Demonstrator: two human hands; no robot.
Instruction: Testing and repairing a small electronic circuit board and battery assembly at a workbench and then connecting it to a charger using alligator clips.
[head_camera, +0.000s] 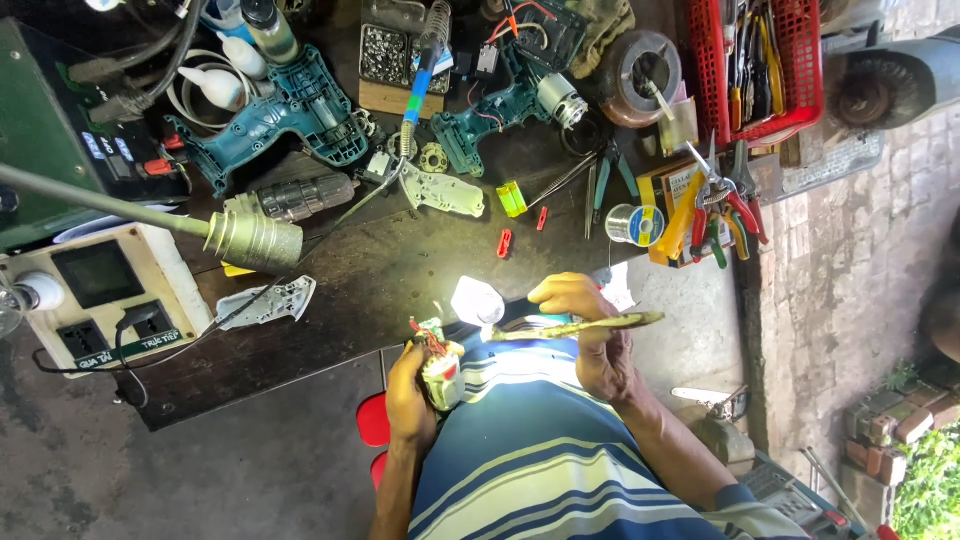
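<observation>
My left hand (408, 392) is closed around a small electric motor part (441, 372) with red wires on top, held close to my striped shirt. My right hand (585, 330) grips a long tool with a yellowish handle (590, 325), which lies across toward the motor part. A small white piece (477, 300) glows under the lamp light just above the tool's tip. Both hands hover at the near edge of the dark workbench (390, 265).
Two teal drill housing halves (290, 110), (490, 115), a drill chuck (305, 195), a soldering iron (420, 70) and a solder spool (634, 224) lie on the bench. A lamp head (252, 240) points inward. A red tool basket (760, 60) and pliers (720, 200) sit right; a socket box (100, 300) left.
</observation>
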